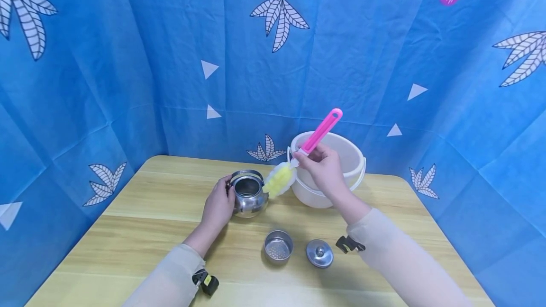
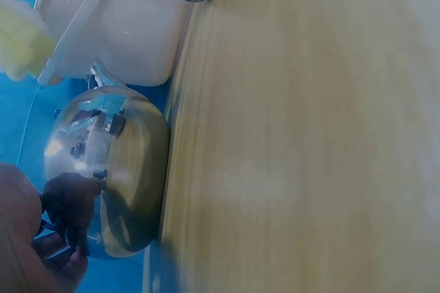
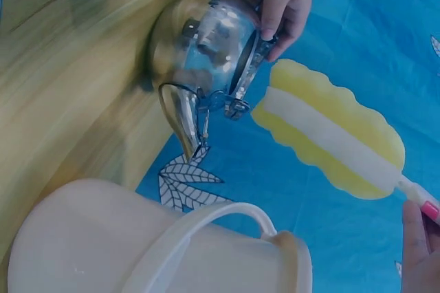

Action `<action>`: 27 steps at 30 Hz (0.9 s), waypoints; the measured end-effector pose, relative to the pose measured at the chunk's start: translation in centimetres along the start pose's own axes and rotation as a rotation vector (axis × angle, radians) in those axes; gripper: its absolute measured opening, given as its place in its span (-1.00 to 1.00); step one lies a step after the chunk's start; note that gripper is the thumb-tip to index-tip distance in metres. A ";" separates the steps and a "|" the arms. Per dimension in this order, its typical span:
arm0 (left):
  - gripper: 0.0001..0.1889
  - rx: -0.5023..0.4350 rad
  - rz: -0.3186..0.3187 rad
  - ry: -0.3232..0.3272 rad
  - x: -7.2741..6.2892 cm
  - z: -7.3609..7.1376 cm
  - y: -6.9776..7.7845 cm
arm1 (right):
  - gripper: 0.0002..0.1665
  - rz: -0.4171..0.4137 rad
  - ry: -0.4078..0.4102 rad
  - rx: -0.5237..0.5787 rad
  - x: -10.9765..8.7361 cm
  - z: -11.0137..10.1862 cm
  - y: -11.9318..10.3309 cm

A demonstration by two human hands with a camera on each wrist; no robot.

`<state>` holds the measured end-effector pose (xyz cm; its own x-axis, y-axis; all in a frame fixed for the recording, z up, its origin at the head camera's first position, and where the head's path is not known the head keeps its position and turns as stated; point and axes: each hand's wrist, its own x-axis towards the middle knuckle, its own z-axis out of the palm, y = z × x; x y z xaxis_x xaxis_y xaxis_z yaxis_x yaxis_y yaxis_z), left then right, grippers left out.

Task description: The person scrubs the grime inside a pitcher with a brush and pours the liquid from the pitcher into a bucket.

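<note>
The kettle (image 1: 251, 206) rests on the desk (image 1: 141, 231), its mouth uncovered and facing up; the left hand (image 1: 219, 203) is at its side, the grip clamped on the handle (image 1: 248, 172) near where that joins the body; the right hand (image 1: 326, 169) has its grip pinched on the sponge brush (image 1: 314, 140), low on the pink stem by the white neck; the yellow-and-white sponge head (image 1: 279, 180) points down toward the kettle, just beside the mouth and outside it; in the right wrist view the spout (image 3: 182, 121) juts toward the white bucket (image 1: 313, 198), which stands upright behind the right hand; nearer the person, a perforated strainer (image 1: 278, 251) sits open side up on the desk; the knobbed lid (image 1: 319, 253) lies just to its right, not touching it; a blue curtain (image 1: 264, 86) printed with leaves and triangles surrounds the desk; black devices (image 1: 205, 282) sit at both sleeve cuffs.
</note>
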<state>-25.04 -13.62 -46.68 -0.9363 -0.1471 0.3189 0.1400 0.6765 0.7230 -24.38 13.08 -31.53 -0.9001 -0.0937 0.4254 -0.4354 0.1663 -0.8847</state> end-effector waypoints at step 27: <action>-0.54 0.002 -0.005 -0.004 0.1 0.1 -0.1 | -0.65 0.019 -0.001 -0.036 -2.4 -5.1 0.9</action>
<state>-25.16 -13.60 -46.75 -0.9384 -0.1470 0.3128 0.1352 0.6769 0.7235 -22.72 18.50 -32.39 -0.9083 -0.0915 0.4082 -0.4184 0.2036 -0.8852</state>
